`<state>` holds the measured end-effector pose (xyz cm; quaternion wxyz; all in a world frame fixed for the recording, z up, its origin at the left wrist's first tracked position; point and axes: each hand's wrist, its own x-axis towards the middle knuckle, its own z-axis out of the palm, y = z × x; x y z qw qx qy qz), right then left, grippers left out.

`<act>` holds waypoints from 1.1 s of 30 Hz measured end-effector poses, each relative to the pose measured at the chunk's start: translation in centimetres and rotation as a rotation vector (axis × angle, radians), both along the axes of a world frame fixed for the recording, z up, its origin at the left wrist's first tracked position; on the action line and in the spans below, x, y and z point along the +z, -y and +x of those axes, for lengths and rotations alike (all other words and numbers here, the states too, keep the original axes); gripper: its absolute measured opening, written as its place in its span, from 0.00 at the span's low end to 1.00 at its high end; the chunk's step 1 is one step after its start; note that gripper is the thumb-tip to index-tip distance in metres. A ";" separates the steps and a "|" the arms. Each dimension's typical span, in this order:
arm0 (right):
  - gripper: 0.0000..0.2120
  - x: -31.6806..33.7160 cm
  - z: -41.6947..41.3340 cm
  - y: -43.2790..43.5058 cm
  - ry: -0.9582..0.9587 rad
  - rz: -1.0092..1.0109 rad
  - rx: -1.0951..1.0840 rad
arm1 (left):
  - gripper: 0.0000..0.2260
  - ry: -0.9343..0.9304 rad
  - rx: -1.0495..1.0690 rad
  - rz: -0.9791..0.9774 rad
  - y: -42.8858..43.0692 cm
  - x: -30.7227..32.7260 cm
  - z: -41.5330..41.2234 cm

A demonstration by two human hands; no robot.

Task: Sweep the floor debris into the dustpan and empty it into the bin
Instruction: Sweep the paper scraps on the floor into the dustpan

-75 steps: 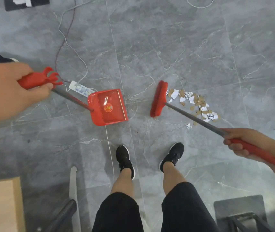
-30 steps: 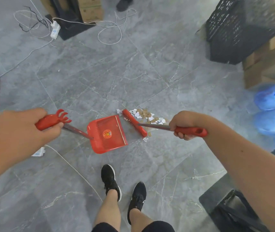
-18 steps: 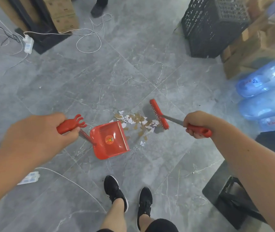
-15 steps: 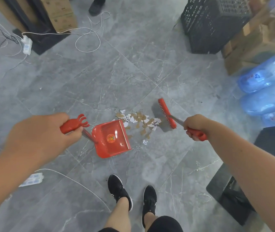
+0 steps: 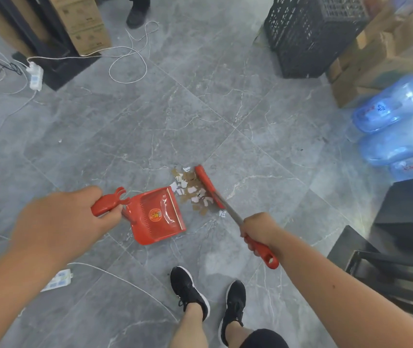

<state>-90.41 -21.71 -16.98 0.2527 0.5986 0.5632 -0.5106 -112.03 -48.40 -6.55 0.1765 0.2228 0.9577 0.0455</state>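
A red dustpan rests on the grey tiled floor, its open lip facing right. My left hand grips its red handle from the left. A small pile of brown and white paper scraps lies just right of the lip. The red broom head stands against the far right side of the pile. My right hand holds the broom's handle low down, the red grip end sticking out below my fist.
A black slotted crate stands at the back right beside cardboard boxes. Blue water jugs lie at the right. White cables and a power strip trail at the back left; another strip lies near my left arm. Black furniture is close right.
The broom head has come down from off the floor onto the right side of the scraps and pushed them closer to the dustpan's lip. The dustpan stayed about where it was.
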 end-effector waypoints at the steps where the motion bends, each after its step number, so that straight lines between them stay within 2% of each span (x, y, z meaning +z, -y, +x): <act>1: 0.03 0.2 0.2 0.2 -0.011 0.000 -0.025 | 0.21 0.004 0.008 0.008 0.0 0.2 0.1; 6: 0.05 0.3 1.1 0.5 -0.027 0.043 -0.050 | 0.20 -0.013 0.008 -0.007 0.5 0.2 1.1; 11: 0.09 -2.8 2.2 0.0 0.043 0.117 -0.118 | 0.19 -0.001 0.041 -0.028 0.7 -0.4 1.9; 13: 0.05 -3.0 2.5 0.7 0.049 0.067 -0.189 | 0.18 -0.005 0.059 -0.039 0.8 -0.5 2.4; 16: 0.12 -2.4 2.3 2.6 0.002 -0.087 -0.381 | 0.18 -0.008 0.075 -0.044 1.0 -0.7 3.0; 21: 0.13 -2.1 0.2 6.2 -0.074 -0.200 -0.497 | 0.22 -0.085 0.056 -0.041 1.8 -1.6 3.6; 25: 0.11 -1.2 -2.7 7.3 -0.155 -0.263 -0.505 | 0.22 -0.101 0.052 -0.035 2.0 -1.9 3.6; 33: 0.07 -0.4 -5.3 6.0 -0.232 -0.228 -0.422 | 0.21 -0.059 0.113 -0.051 1.5 -1.5 2.5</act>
